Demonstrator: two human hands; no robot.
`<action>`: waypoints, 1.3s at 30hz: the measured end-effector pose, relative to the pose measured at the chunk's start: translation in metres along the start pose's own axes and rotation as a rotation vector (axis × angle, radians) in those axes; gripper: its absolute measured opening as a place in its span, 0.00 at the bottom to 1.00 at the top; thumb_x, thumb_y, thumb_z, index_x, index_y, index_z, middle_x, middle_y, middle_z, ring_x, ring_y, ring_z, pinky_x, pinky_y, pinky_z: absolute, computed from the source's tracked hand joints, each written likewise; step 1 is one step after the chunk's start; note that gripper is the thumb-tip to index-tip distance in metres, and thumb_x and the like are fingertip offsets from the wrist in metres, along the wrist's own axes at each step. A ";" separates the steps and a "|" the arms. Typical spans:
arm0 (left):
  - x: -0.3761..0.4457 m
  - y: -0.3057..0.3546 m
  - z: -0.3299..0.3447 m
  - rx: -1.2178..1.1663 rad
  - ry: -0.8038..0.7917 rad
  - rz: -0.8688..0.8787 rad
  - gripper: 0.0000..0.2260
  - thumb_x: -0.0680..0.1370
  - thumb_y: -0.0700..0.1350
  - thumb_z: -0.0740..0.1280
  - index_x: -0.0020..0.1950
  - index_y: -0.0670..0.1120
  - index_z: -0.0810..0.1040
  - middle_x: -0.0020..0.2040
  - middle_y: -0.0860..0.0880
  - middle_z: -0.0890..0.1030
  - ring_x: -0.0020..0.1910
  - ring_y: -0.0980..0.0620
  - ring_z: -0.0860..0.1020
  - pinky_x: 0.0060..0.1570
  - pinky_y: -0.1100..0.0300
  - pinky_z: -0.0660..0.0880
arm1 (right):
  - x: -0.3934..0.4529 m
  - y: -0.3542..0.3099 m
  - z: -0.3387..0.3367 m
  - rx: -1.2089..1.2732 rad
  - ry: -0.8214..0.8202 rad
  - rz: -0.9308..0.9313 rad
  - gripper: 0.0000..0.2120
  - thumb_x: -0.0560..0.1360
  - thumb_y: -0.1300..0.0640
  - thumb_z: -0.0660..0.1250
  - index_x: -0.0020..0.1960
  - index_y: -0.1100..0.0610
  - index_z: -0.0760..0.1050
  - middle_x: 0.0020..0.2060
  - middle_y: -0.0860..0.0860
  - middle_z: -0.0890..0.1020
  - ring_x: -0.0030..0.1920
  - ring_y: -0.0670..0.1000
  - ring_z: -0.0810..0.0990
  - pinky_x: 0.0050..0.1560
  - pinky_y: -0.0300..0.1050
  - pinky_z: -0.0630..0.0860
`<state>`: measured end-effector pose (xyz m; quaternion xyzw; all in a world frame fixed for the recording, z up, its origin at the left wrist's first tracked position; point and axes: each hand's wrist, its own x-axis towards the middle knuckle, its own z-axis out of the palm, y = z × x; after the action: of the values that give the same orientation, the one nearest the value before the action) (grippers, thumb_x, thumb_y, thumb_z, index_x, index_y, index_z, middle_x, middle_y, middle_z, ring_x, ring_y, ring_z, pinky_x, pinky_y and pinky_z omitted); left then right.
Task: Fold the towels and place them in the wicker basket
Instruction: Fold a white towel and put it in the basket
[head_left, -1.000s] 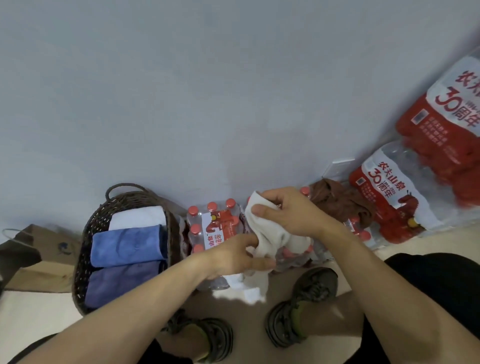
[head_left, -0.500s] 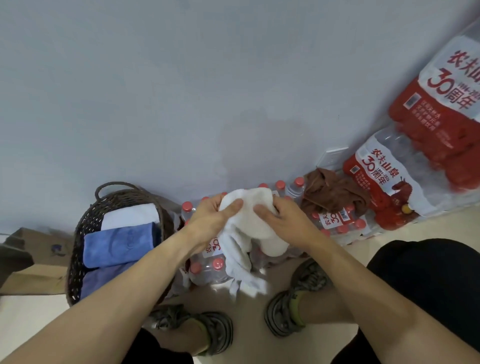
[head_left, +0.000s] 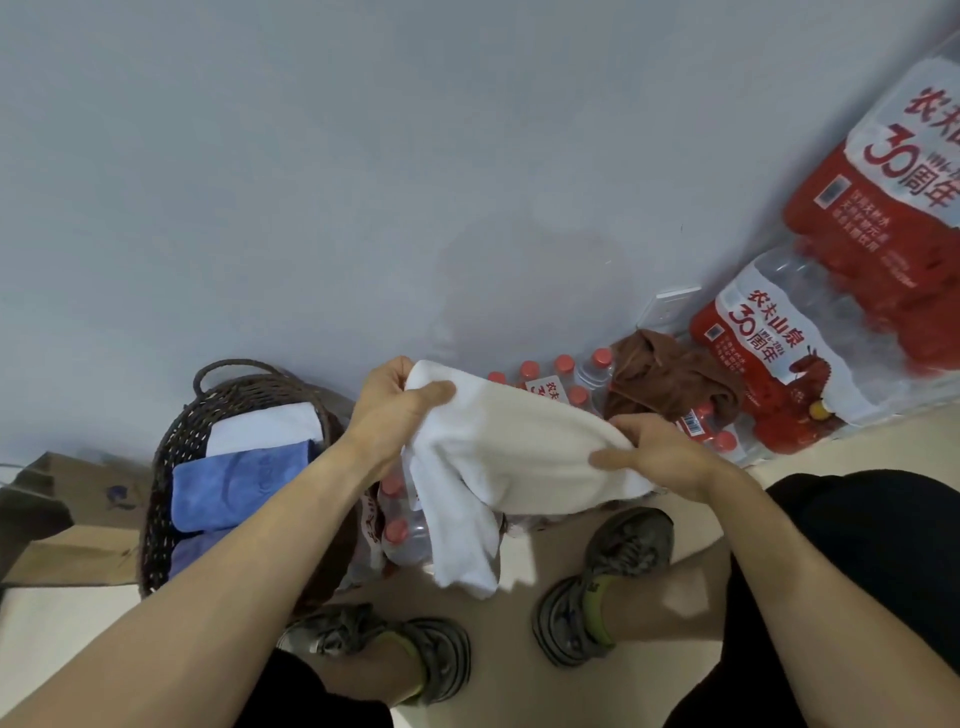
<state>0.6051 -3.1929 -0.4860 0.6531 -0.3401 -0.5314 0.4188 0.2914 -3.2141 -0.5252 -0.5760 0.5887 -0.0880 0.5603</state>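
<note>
A white towel (head_left: 511, 452) is stretched between my two hands in front of me, its loose end hanging down toward the floor. My left hand (head_left: 397, 408) pinches its upper left corner, thumb on top. My right hand (head_left: 657, 454) grips the right edge, fingers curled round the cloth. The dark wicker basket (head_left: 166, 457) stands at the left by the wall and holds folded towels: a white one (head_left: 265, 428), a blue one (head_left: 234, 488) and a purple one (head_left: 200, 553). A crumpled brown towel (head_left: 670, 382) lies on the bottle packs at the right.
Shrink-wrapped packs of red-capped water bottles (head_left: 563, 376) stand behind and under the towel, and bigger red packs (head_left: 810, 353) lean on the wall at the right. A brown paper bag (head_left: 67, 519) lies left of the basket. My two sandalled feet (head_left: 602, 582) rest on the beige floor.
My hands have moved apart, left hand to the left and right hand to the right, spreading the bunched white towel out wide between them.
</note>
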 end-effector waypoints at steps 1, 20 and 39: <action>0.001 0.000 0.000 -0.014 0.023 0.012 0.13 0.72 0.37 0.73 0.38 0.46 0.69 0.36 0.46 0.76 0.33 0.48 0.74 0.26 0.60 0.69 | -0.002 0.000 -0.003 0.144 0.039 -0.002 0.10 0.70 0.54 0.77 0.50 0.53 0.82 0.47 0.52 0.84 0.45 0.54 0.83 0.39 0.50 0.80; 0.009 -0.091 -0.024 0.589 0.036 -0.030 0.20 0.76 0.34 0.65 0.66 0.49 0.74 0.62 0.46 0.76 0.54 0.50 0.76 0.57 0.62 0.74 | 0.087 -0.013 0.016 0.495 0.359 -0.088 0.02 0.78 0.59 0.69 0.50 0.55 0.80 0.44 0.50 0.85 0.43 0.50 0.83 0.39 0.40 0.78; 0.072 -0.143 -0.003 0.732 0.351 -0.054 0.20 0.81 0.43 0.60 0.74 0.51 0.65 0.66 0.46 0.66 0.56 0.40 0.74 0.60 0.46 0.74 | 0.191 0.024 0.026 -0.326 0.628 -0.106 0.11 0.79 0.50 0.65 0.50 0.58 0.78 0.47 0.57 0.82 0.49 0.60 0.79 0.44 0.45 0.69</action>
<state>0.6222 -3.1968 -0.6456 0.8486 -0.4127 -0.2664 0.1964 0.3527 -3.3409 -0.6592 -0.6325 0.7079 -0.1943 0.2474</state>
